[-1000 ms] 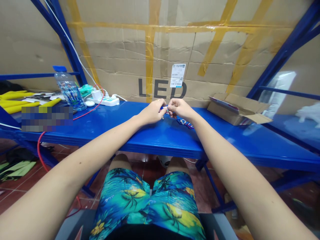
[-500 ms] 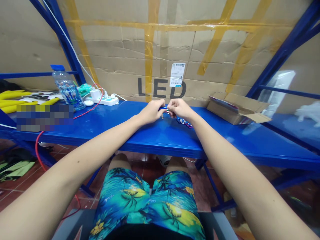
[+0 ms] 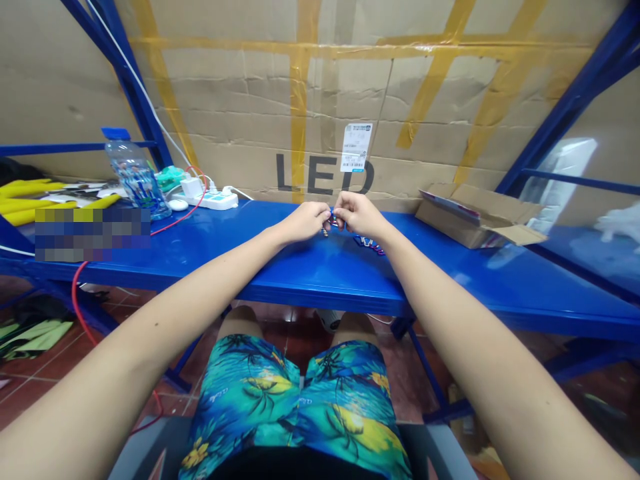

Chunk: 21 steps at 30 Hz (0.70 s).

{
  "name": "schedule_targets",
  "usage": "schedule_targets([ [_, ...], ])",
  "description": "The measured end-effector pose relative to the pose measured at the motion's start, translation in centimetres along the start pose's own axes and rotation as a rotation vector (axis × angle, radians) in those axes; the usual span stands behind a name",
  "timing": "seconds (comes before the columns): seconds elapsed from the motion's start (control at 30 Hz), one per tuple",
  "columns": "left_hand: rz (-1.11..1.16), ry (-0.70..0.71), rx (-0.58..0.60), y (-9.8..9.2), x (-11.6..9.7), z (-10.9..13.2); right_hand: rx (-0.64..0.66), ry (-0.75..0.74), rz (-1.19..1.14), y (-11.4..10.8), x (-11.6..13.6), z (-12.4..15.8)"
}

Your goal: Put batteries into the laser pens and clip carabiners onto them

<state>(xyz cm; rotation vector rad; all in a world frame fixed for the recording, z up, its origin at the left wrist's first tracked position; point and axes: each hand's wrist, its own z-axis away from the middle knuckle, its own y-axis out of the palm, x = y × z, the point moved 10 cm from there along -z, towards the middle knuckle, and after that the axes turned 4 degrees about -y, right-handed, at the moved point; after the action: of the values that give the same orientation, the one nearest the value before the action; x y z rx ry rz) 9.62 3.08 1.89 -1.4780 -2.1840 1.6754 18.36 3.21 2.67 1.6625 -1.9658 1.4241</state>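
My left hand (image 3: 305, 223) and my right hand (image 3: 358, 213) meet above the middle of the blue table. Thumb and fingers of both are pinched on a small blue carabiner-like clip (image 3: 333, 217), mostly covered by the fingertips. Below my left fingertips hangs a short metallic, chain-like piece (image 3: 325, 233); its exact shape is too small to tell. Just beneath my right wrist, several coloured carabiner-like clips (image 3: 370, 245) in blue, silver and purple-red lie in a row on the tabletop, partly hidden by the forearm.
The blue table (image 3: 320, 280) has an open cardboard box (image 3: 450, 217) at right. On the left stand a water bottle (image 3: 133, 177) and a white power strip (image 3: 215, 198) with a red cable (image 3: 187, 217). Yellow-handled items (image 3: 37, 208) lie farther left. A large taped carton (image 3: 225, 107) backs the table.
My left fingers have shifted and closed nearer to my right fingertips, so less of the blue clip shows. The row of clips on the table has stayed put.
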Motion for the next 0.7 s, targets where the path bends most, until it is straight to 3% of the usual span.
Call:
schedule_targets([
  [0.1, 0.09, -0.024, 0.017, -0.1, 0.3, 0.0, -0.002, 0.018, -0.015, 0.1, -0.3, 0.0],
  [0.37, -0.189, 0.147, -0.192, -1.7, -1.7, 1.0, -0.028, 0.038, -0.006, -0.2, -0.4, 0.1],
  [0.57, -0.19, 0.094, -0.156, -1.6, -1.5, 0.6, -0.029, -0.136, 0.072, -0.2, 1.1, 0.2],
  [0.7, -0.195, 0.11, -0.182, -1.8, -1.5, 0.8, -0.013, -0.033, 0.043, -0.2, 0.0, 0.1],
])
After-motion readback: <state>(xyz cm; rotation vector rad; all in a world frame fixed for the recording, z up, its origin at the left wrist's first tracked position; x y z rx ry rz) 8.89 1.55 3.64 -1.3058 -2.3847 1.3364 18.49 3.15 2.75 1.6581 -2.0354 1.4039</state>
